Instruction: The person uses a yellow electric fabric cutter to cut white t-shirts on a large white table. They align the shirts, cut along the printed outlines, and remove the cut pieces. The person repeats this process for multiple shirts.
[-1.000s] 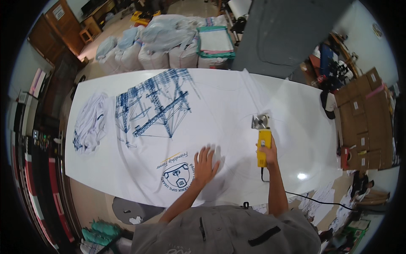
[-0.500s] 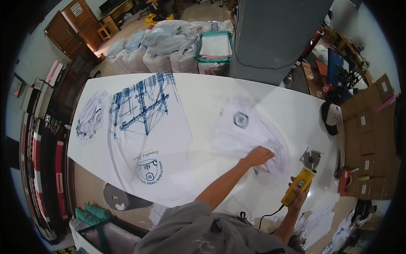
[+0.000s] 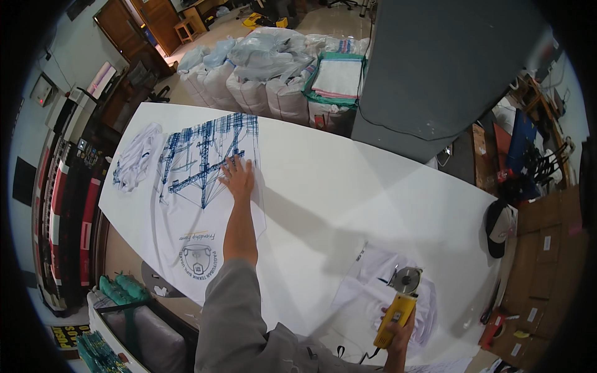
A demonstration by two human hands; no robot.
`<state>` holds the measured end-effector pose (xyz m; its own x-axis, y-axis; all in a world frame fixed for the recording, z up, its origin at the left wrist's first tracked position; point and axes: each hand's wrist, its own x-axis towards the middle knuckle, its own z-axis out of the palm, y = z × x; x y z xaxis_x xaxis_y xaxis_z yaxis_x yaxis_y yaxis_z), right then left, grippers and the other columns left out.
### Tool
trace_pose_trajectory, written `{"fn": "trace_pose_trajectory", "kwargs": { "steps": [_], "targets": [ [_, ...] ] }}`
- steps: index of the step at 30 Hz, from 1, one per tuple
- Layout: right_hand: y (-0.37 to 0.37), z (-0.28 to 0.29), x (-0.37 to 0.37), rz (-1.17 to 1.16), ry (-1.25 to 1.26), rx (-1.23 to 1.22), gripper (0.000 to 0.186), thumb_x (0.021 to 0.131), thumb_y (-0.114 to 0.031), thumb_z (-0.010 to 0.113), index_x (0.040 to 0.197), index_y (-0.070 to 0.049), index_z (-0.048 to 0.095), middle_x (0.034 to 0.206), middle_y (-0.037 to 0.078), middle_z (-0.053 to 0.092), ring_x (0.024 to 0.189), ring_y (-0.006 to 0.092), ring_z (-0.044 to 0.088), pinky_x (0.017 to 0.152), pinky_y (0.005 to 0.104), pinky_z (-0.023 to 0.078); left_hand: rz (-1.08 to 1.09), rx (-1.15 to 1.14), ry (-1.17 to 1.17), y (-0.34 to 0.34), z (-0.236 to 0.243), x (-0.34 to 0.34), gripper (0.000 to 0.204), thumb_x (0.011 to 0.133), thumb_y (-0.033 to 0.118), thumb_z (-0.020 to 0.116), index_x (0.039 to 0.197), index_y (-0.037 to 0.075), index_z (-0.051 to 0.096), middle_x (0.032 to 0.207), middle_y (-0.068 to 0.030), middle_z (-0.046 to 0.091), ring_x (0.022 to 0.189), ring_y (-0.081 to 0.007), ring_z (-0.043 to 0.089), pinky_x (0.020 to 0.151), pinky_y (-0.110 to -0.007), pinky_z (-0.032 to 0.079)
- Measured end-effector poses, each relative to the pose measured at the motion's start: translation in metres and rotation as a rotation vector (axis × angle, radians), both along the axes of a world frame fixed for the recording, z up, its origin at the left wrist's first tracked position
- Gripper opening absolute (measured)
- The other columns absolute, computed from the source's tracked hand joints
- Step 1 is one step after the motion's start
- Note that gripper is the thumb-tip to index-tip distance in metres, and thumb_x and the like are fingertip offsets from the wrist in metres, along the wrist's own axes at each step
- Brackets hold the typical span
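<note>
My left hand [image 3: 239, 176] lies with its fingers spread on a white fabric panel [image 3: 171, 219] that carries a blue crane-like line print and a round emblem. In my right hand [image 3: 400, 336] is a yellow electric rotary fabric cutter [image 3: 395, 317], its round metal blade pointing away from me. The cutter is above a loosely folded white fabric piece [image 3: 372, 260] at the near right, partly covering it. A crumpled white fabric bundle [image 3: 138, 158] rests beyond the panel's left edge. The cutter's black cord runs toward my body.
The white table [image 3: 298, 161] spans the space before me. A dark and white cap [image 3: 499, 229] sits at its right edge, beside cardboard boxes [image 3: 544, 242]. Stuffed white sacks [image 3: 249, 90] and a grey pillar [image 3: 429, 74] stand along the far side.
My left hand has let go of the smaller white piece and moved left onto the printed panel. That piece now lies nearer me, with the cutter over it. The view has shifted.
</note>
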<state>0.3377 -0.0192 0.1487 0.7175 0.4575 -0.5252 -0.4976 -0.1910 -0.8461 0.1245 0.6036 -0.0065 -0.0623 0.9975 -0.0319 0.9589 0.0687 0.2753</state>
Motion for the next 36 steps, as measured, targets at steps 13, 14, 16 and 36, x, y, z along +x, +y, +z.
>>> {"fn": "trace_pose_trajectory", "kwargs": {
  "steps": [13,14,16,36],
  "targets": [
    [0.062,0.002,-0.007,0.201,-0.087,-0.061,0.115,0.06,-0.002,0.07,0.167,-0.007,0.028,0.127,0.016,0.063,0.111,0.0324,0.072,0.085,0.0412,0.063,-1.08,-0.237,-0.645,-0.134,0.011,0.198,0.07,0.106,0.052,0.056,0.165,0.015,0.042,0.177,-0.0138,0.028,0.164,-0.0372,0.021,0.128,-0.07,0.012],
    [0.063,0.002,-0.012,0.227,-0.101,-0.076,0.115,0.06,-0.001,0.07,0.167,-0.007,0.029,0.128,0.015,0.063,0.111,0.0318,0.072,0.086,0.041,0.062,-1.082,-0.081,-0.605,-0.157,0.012,0.181,0.069,0.106,0.049,0.057,0.164,0.014,0.043,0.176,-0.014,0.029,0.164,-0.0373,0.022,0.128,-0.069,0.013],
    [0.058,0.002,-0.023,0.271,-0.061,-0.128,0.114,0.062,0.002,0.069,0.168,-0.008,0.029,0.129,0.015,0.063,0.111,0.0292,0.071,0.089,0.0398,0.061,-1.054,0.229,-0.47,-0.209,0.011,0.129,0.067,0.106,0.044,0.06,0.162,0.011,0.045,0.174,-0.0145,0.032,0.163,-0.0375,0.025,0.129,-0.068,0.016],
    [0.05,-0.002,-0.165,0.951,-0.429,-0.272,0.112,0.069,-0.002,0.073,0.17,-0.003,0.024,0.153,0.024,0.055,0.14,0.0332,0.057,0.116,0.0391,0.045,0.037,-0.017,0.331,-0.095,0.017,-0.363,0.075,0.108,0.061,0.046,0.171,0.025,0.03,0.18,-0.0097,0.021,0.166,-0.0383,0.008,0.125,-0.077,0.002]
  ]
}}
